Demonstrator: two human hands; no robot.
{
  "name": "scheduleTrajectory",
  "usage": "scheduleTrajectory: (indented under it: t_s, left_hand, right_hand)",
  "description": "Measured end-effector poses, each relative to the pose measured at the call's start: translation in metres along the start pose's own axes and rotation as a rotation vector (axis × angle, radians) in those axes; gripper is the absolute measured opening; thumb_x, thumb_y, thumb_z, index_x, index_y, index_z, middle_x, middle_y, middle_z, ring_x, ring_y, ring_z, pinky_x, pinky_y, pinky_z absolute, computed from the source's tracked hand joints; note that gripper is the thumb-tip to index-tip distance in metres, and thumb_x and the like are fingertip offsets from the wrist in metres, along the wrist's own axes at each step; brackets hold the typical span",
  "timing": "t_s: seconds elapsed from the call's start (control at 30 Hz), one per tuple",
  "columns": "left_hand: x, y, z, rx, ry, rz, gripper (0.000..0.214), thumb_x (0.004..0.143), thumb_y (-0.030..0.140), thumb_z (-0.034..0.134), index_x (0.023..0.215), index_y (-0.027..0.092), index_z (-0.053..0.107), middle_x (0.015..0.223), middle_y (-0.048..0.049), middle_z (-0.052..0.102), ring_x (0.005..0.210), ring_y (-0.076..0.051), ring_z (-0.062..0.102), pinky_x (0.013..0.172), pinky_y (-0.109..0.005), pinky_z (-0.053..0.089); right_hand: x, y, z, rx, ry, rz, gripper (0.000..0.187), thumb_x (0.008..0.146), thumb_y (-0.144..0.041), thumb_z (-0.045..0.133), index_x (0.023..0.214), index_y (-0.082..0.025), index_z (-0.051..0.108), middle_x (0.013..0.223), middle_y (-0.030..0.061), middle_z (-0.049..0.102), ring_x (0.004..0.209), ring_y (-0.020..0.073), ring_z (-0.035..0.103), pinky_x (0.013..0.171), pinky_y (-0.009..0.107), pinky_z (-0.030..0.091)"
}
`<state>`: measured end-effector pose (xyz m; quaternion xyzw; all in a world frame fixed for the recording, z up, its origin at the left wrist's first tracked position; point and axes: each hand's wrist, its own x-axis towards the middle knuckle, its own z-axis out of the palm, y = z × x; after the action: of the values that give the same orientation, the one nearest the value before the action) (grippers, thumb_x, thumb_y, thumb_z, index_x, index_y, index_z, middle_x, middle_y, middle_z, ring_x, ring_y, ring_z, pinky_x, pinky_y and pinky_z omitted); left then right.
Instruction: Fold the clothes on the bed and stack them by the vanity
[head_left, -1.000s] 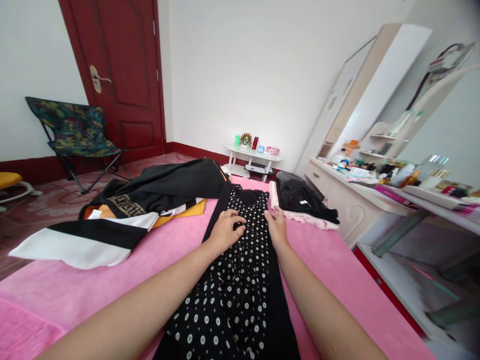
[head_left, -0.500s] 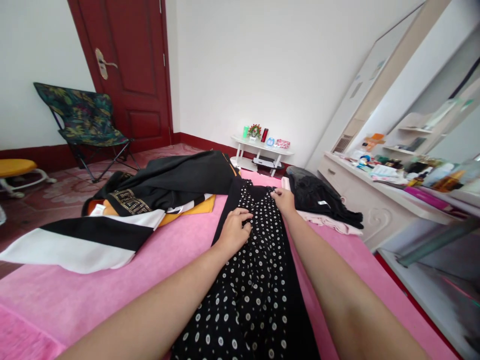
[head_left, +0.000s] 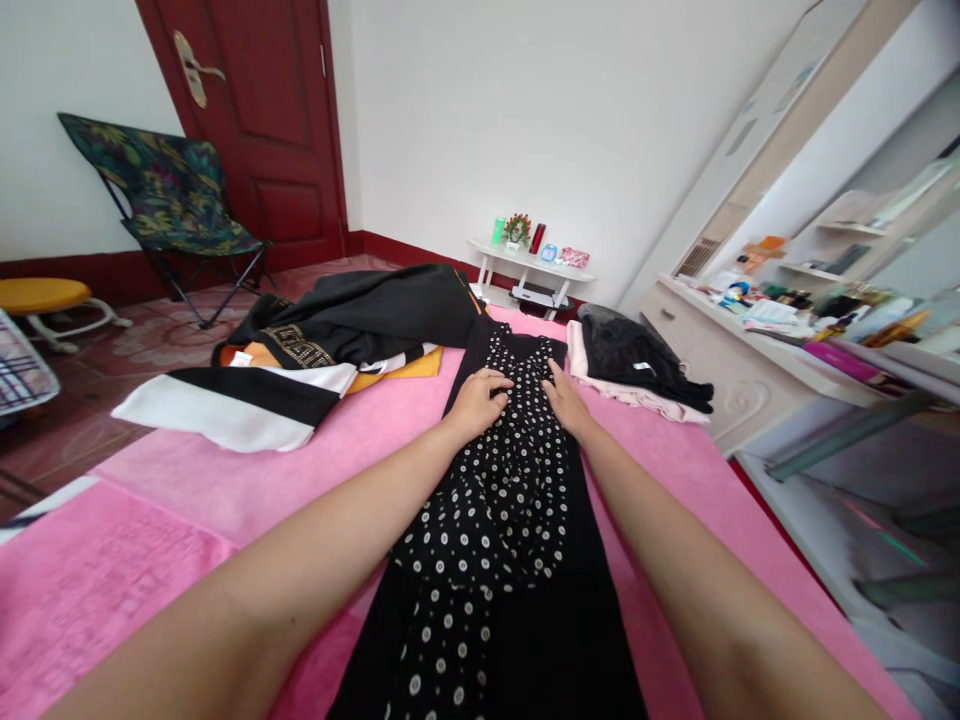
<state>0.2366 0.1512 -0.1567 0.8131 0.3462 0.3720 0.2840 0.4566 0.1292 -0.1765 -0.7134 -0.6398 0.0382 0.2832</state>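
Note:
A long black dress (head_left: 517, 480) with white circle dots lies stretched out on a pink bed cover (head_left: 390, 440), its neckline at the far end and plain black fabric along its edges. On its left side near the top rests my left hand (head_left: 480, 402), fingers slightly bent, with a gap between thumb and forefinger. My right hand (head_left: 566, 400) lies on the opposite edge, fingers extended over the cloth. Both hands touch the dress and neither appears to grip it. Part of the fabric is hidden under them.
To the left lies a heap of clothes (head_left: 390, 310), black, white and mustard. Folded black garments (head_left: 634, 350) sit on pale pink cloth at the right. Beyond stand a low white table (head_left: 525, 258), a folding chair (head_left: 169, 190) and a yellow stool (head_left: 45, 295). A cluttered dresser (head_left: 757, 365) lines the right side.
My right hand has let go of the dress's upper edge and now lies flatter, slightly lower on it. My left hand stays on the left side. The view has tilted down, showing more bed.

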Motion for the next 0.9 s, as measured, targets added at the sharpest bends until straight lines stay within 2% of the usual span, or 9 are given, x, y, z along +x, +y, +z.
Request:
scheduleTrajectory:
  t_s: [0.1, 0.2, 0.3, 0.37, 0.53, 0.63, 0.77, 0.83, 0.9]
  left_hand:
    - [-0.003, 0.002, -0.003, 0.028, -0.065, 0.032, 0.029, 0.081, 0.011, 0.056, 0.106, 0.017, 0.069, 0.123, -0.0080, 0.056, 0.117, -0.020, 0.051, 0.107, -0.033, 0.035]
    - [-0.014, 0.006, -0.009, 0.070, -0.196, 0.087, 0.035, 0.084, 0.013, 0.053, 0.117, 0.017, 0.063, 0.138, -0.0111, 0.044, 0.130, -0.023, 0.039, 0.111, -0.038, 0.027]
    - [-0.033, 0.011, -0.027, 0.043, -0.371, 0.134, 0.046, 0.084, 0.016, 0.055, 0.130, 0.017, 0.052, 0.149, -0.0127, 0.029, 0.137, -0.025, 0.026, 0.113, -0.041, 0.021]
    - [-0.049, 0.014, -0.046, -0.028, -0.479, 0.162, 0.055, 0.082, 0.021, 0.061, 0.135, 0.020, 0.046, 0.151, -0.0116, 0.026, 0.138, -0.025, 0.024, 0.113, -0.040, 0.021]
    - [-0.095, 0.027, -0.108, -0.184, -0.711, 0.211, 0.032, 0.086, 0.037, 0.058, 0.114, 0.022, 0.064, 0.130, -0.0074, 0.052, 0.120, -0.020, 0.049, 0.103, -0.032, 0.035]
    - [-0.119, 0.041, -0.134, -0.093, -0.767, 0.212, 0.047, 0.073, 0.042, 0.072, 0.113, 0.021, 0.063, 0.111, -0.0061, 0.061, 0.098, -0.019, 0.058, 0.087, -0.028, 0.045]
    - [-0.141, 0.073, -0.150, 0.160, -0.716, 0.169, 0.050, 0.066, 0.035, 0.077, 0.110, 0.020, 0.062, 0.083, -0.0009, 0.062, 0.071, -0.016, 0.056, 0.063, -0.024, 0.044]
    - [-0.148, 0.094, -0.154, 0.114, -0.740, 0.104, 0.048, 0.069, 0.034, 0.074, 0.113, 0.021, 0.059, 0.073, 0.0024, 0.057, 0.064, -0.013, 0.053, 0.056, -0.022, 0.040]
    - [-0.152, 0.112, -0.156, -0.071, -0.821, -0.021, 0.046, 0.074, 0.034, 0.069, 0.117, 0.023, 0.055, 0.067, 0.0047, 0.052, 0.059, -0.012, 0.052, 0.052, -0.020, 0.039]
  right_hand:
    - [-0.040, -0.006, -0.010, -0.059, -0.084, -0.001, 0.054, 0.093, -0.044, 0.025, 0.143, -0.022, 0.032, 0.150, 0.0072, 0.029, 0.138, 0.0253, 0.026, 0.113, 0.049, 0.022]
    - [-0.082, -0.015, -0.023, -0.058, -0.108, -0.089, 0.053, 0.093, -0.045, 0.029, 0.142, -0.025, 0.033, 0.149, 0.0061, 0.032, 0.138, 0.0243, 0.027, 0.112, 0.050, 0.023]
    - [-0.126, -0.033, -0.040, -0.008, -0.084, -0.154, 0.047, 0.091, -0.036, 0.036, 0.136, -0.024, 0.042, 0.145, 0.0080, 0.038, 0.134, 0.0230, 0.034, 0.112, 0.047, 0.026]
    - [-0.155, -0.052, -0.053, 0.046, -0.064, -0.174, 0.043, 0.087, -0.026, 0.041, 0.129, -0.023, 0.050, 0.142, 0.0079, 0.042, 0.131, 0.0225, 0.038, 0.111, 0.046, 0.029]
    - [-0.213, -0.107, -0.078, 0.132, -0.185, -0.381, 0.047, 0.081, -0.011, 0.047, 0.124, -0.030, 0.052, 0.139, 0.0034, 0.044, 0.129, 0.0202, 0.040, 0.109, 0.044, 0.033]
    - [-0.225, -0.126, -0.081, 0.096, -0.210, -0.508, 0.041, 0.084, -0.012, 0.050, 0.121, -0.029, 0.054, 0.121, 0.0056, 0.056, 0.114, 0.0207, 0.051, 0.105, 0.047, 0.035]
    - [-0.221, -0.132, -0.084, 0.139, -0.149, -0.577, 0.029, 0.084, -0.009, 0.047, 0.103, -0.026, 0.061, 0.092, 0.0050, 0.060, 0.088, 0.0191, 0.056, 0.082, 0.040, 0.047]
    - [-0.219, -0.132, -0.088, 0.199, -0.094, -0.557, 0.027, 0.082, -0.006, 0.046, 0.096, -0.025, 0.061, 0.090, 0.0049, 0.059, 0.087, 0.0190, 0.056, 0.078, 0.037, 0.047]
    - [-0.219, -0.132, -0.093, 0.259, -0.062, -0.521, 0.029, 0.078, -0.004, 0.046, 0.092, -0.025, 0.059, 0.093, 0.0048, 0.059, 0.089, 0.0191, 0.056, 0.080, 0.037, 0.047]
